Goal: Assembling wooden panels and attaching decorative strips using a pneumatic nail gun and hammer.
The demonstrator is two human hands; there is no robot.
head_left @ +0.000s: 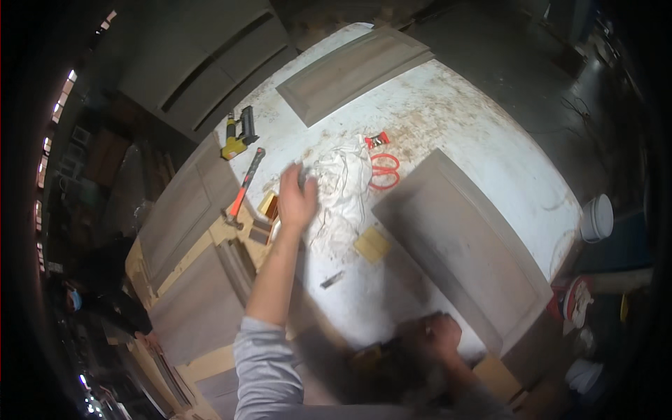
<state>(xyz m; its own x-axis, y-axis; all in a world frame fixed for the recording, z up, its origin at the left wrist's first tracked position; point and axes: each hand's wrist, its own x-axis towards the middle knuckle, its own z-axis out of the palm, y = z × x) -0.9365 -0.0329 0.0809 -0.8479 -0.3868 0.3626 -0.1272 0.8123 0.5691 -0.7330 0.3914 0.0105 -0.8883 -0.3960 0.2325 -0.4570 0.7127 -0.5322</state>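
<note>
My left hand reaches over the table beside a crumpled white cloth. Its fingers curl around something small and dark that I cannot make out. Low in the view, my right hand is closed at the end of a dark, blurred tool with some yellow on it. Left of my left hand lies a hammer with a red and black handle. Red-handled scissors and a small red packet touch or adjoin the cloth. A yellowish square pad lies nearer me.
A framed grey-brown panel lies at the right, another panel at the far end. A yellow and black nail gun rests at the table's left edge. More panels are stacked at left, near another person's hand. A white bucket stands beyond the right edge.
</note>
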